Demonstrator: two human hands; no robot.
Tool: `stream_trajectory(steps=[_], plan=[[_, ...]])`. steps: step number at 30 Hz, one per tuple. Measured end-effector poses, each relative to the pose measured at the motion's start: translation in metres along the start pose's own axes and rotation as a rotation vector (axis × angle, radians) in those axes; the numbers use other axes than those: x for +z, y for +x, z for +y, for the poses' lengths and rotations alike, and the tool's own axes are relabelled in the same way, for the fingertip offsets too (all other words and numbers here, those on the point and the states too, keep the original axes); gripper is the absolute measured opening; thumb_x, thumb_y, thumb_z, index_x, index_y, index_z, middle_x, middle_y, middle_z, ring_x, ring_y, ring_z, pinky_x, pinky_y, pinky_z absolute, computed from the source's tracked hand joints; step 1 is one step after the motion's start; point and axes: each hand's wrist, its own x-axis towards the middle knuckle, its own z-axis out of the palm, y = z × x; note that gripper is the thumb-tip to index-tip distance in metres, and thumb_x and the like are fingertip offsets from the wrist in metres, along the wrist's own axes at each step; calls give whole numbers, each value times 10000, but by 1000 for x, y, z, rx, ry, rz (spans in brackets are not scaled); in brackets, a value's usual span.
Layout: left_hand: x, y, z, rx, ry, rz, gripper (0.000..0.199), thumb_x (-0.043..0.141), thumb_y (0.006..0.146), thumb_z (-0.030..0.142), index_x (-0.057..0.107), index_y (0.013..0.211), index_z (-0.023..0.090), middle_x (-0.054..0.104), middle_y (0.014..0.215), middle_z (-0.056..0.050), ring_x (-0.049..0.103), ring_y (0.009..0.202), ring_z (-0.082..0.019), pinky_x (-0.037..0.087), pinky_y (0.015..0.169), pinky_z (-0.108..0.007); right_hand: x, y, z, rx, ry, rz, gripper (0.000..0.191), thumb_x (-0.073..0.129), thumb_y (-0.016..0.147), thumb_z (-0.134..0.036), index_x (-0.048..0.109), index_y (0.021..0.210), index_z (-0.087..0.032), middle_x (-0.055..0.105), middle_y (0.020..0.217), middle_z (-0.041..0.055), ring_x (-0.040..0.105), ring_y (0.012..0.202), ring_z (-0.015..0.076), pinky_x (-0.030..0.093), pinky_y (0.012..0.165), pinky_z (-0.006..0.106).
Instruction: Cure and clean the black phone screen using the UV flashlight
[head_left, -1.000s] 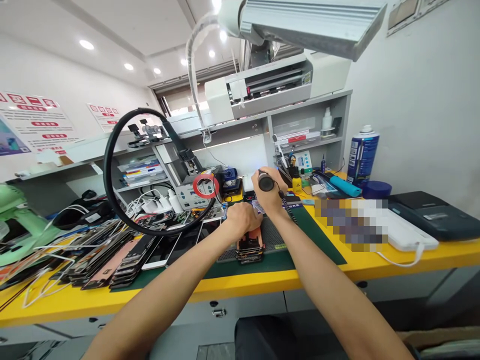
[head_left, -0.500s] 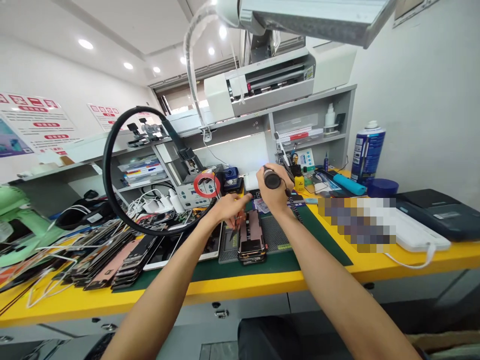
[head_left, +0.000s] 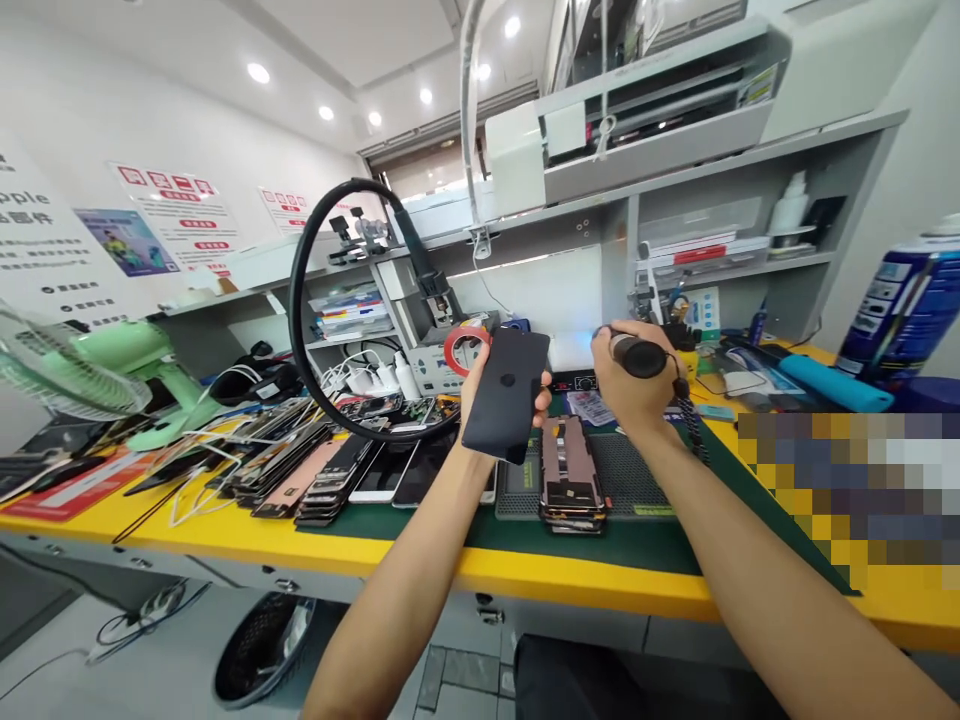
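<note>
Workbench (head_left: 525, 575): hard slab, smooth yellow edge. Green mat (head_left: 645, 553) on top, flat, matte, looks rubbery. Black hose (head_left: 295, 300) loops in a thick ring at left, smooth, probably springy. Perforated pad (head_left: 619, 465) lies on the mat, dark, fine holes, likely grippy.

Aerosol can (head_left: 896, 310) at far right: blue printed cylinder, tilted in view.

Left hand (head_left: 471, 388) grips the black phone panel (head_left: 517, 390), thumb side along one long edge, fingertips round the other. Panel is up off the bench, left of the stack in view, tilted; thin rounded rectangle, dark matte face, small round mark near the middle. Probably light, stiff, slippery, maybe glass, so could crack or chip if squeezed or dropped. Best hold: both long edges, no pressing mid-face.

Display stack (head_left: 574, 485) sits on the pad: dusty-pink backs, dark rims, flex ribbon on top. Stiff plates, fragile ribbon; layers may slide. Lift by the long sides, off the ribbon.

Right hand (head_left: 626, 395) is closed round the flashlight (head_left: 646, 358), black tube, blunt round end. Likely rigid, modest weight, easy barrel grip. Braided cord (head_left: 691, 415) dangles, soft.

Red tape roll (head_left: 449, 352): glossy ring, just beside left hand.
</note>
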Motion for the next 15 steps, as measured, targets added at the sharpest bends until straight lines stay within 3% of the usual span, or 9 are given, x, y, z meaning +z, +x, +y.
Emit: stream_trajectory(steps=[5,10,15], plan=[[-2,-5,0,-24,-63,-31,790,168,886,778,629,1008,149,641,847,-120,511,592,-161,413,504,-273,-1,0,-7,-56,-16,-7,184,610,880,-341,681,868,-172,705,878,91,682,859,241,563,871,396],[-3,-9,-3,-86,-138,-155,874,193,840,834,661,964,106,610,734,-112,534,586,-171,423,511,-273,-2,0,-19,34,-29,-20,206,612,842,-351,700,840,-164,713,849,98,695,850,259,561,874,404],[-2,-12,-7,-3,-120,-103,824,314,836,814,683,1119,134,685,970,-163,552,614,-181,420,484,-280,-3,1,-29,77,-7,-6,173,635,819,-320,719,819,-169,726,860,93,703,833,259,568,863,407]])
